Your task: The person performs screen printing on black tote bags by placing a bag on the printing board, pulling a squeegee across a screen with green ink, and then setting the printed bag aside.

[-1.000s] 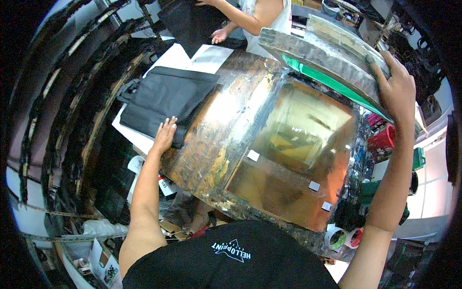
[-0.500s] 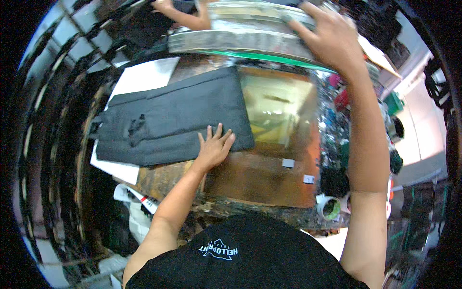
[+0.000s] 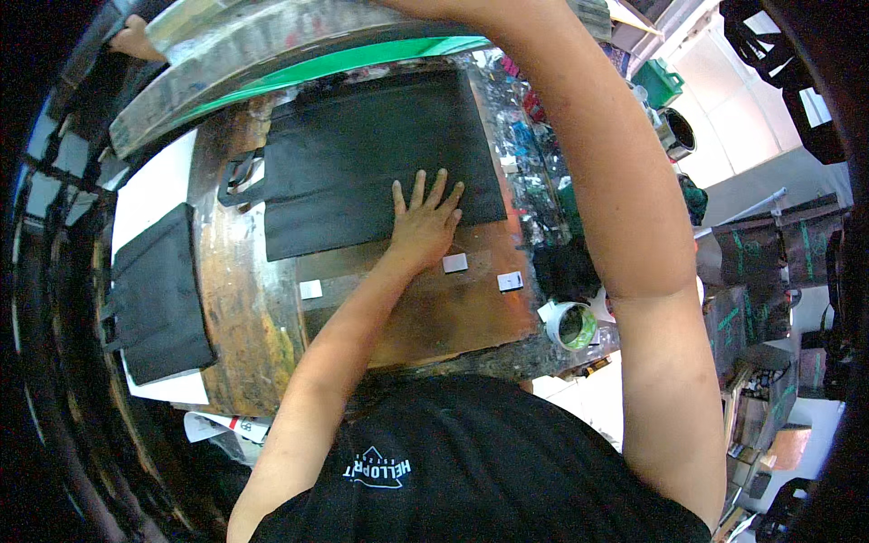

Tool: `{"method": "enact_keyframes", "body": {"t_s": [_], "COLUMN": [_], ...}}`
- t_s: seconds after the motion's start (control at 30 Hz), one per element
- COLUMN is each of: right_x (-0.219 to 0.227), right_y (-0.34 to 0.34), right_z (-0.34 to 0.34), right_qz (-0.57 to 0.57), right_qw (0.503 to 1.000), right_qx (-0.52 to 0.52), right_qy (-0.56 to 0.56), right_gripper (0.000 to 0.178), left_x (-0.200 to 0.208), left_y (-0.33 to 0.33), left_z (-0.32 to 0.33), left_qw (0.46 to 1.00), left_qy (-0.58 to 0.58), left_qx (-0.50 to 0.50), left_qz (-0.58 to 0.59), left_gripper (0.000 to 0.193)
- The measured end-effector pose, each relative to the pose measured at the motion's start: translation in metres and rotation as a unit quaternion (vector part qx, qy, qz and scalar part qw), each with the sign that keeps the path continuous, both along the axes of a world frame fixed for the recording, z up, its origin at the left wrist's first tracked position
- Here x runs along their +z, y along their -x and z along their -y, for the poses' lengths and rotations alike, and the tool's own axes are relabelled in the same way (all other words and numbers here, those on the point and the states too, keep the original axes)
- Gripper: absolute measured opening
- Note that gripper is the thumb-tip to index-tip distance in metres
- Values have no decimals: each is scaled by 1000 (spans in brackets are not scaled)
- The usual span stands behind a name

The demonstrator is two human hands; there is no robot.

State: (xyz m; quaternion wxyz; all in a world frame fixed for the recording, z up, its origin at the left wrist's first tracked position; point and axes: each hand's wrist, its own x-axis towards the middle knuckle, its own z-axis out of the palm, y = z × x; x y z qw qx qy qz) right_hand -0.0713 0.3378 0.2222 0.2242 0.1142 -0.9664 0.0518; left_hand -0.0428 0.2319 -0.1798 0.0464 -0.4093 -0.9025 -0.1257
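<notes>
A black fabric bag [image 3: 362, 154] lies flat on the brown board [image 3: 407, 326], its handle [image 3: 243, 179] toward the left. My left hand [image 3: 427, 222] rests on the bag's near right part, palm down, fingers spread. My right arm reaches up to the far side, and only part of my right hand [image 3: 434, 5] shows at the top edge; its fingers are cut off. Beside it, a raised grey-edged frame [image 3: 272, 54] with green mesh [image 3: 335, 65] spans the far side of the bag.
A second black bag [image 3: 163, 294] lies on a white sheet [image 3: 167, 386] at left. Small white tabs [image 3: 454, 262] sit on the board. A cup with green residue [image 3: 572, 326] stands at the right corner. Another person's hand [image 3: 136, 41] touches the frame's far left end.
The upper bag has shifted right and now lies squarer over the board, uncovering another bag at left. My left hand stays on it. My right hand has mostly left the picture.
</notes>
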Motion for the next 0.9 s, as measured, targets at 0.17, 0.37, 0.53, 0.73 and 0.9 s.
{"method": "enact_keyframes", "body": {"t_s": [0.17,0.37,0.53,0.73,0.9], "right_x": [-3,-12,-4,-19,-8], "right_y": [-4,-12,-4,-2,-5], "right_z": [-7,9,10,17,18], "right_qz": [-10,-110,-12,-44,-53], "right_qw": [999,994,997,998,998], "right_qx": [35,-20,-74,-52,-34], "right_qy": [4,7,-21,-2,-25], "right_gripper": [66,69,71,72,67], "left_x": [-2,1,9,28,85], "left_y": [-31,-47,-58,-72,-44], "left_z": [-13,-5,-5,36,76], "left_qw": [999,999,999,999,982], "left_qy": [-31,-38,-39,-51,-160], "left_qx": [7,7,13,0,92], "left_qz": [-12,-2,1,-2,-27], "left_gripper": [53,53,56,74,92]}}
